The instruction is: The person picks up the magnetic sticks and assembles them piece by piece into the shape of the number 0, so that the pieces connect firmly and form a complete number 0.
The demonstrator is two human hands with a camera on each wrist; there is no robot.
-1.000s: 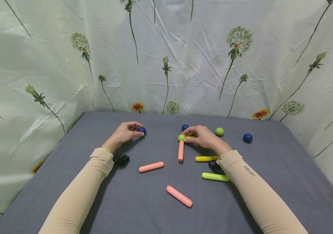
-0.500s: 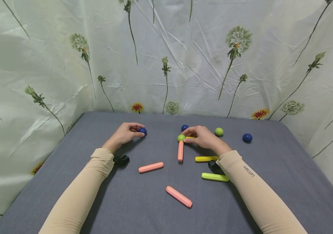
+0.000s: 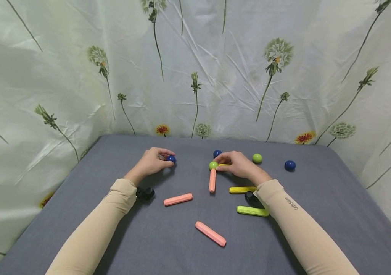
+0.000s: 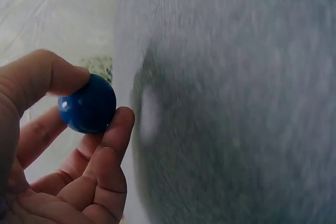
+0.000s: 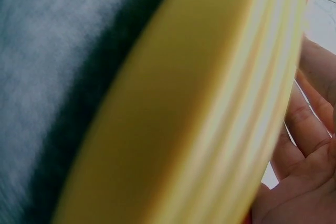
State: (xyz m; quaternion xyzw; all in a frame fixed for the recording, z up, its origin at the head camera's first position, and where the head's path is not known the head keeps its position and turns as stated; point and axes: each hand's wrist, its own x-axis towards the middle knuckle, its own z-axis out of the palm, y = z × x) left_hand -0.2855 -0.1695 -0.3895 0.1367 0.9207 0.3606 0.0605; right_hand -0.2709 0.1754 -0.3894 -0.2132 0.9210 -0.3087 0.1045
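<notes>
My left hand (image 3: 152,162) pinches a glossy blue ball (image 4: 88,104) between thumb and fingertips, above the grey cloth at the left of the head view. My right hand (image 3: 238,165) has thumb and forefinger around a short yellow stick (image 3: 223,165), mostly hidden by the fingers. That stick's end meets a lime-green ball (image 3: 213,165), and a pink stick (image 3: 212,180) runs from the same ball toward me. Just behind them rests a second blue ball (image 3: 217,153). A large blurred yellow ribbed stick (image 5: 184,108) fills the right wrist view, in front of the right hand's fingers.
Two pink sticks, a left one (image 3: 178,199) and a nearer one (image 3: 210,233), lie on the grey cloth (image 3: 147,244). Beside the right forearm lie a yellow stick (image 3: 242,190) and a lime stick (image 3: 252,211). Farther right are a green ball (image 3: 257,158) and a blue ball (image 3: 290,165).
My left hand has moved slightly to the right with the blue ball. The right hand stays at the green ball and yellow stick. The head view has tilted up a little.
</notes>
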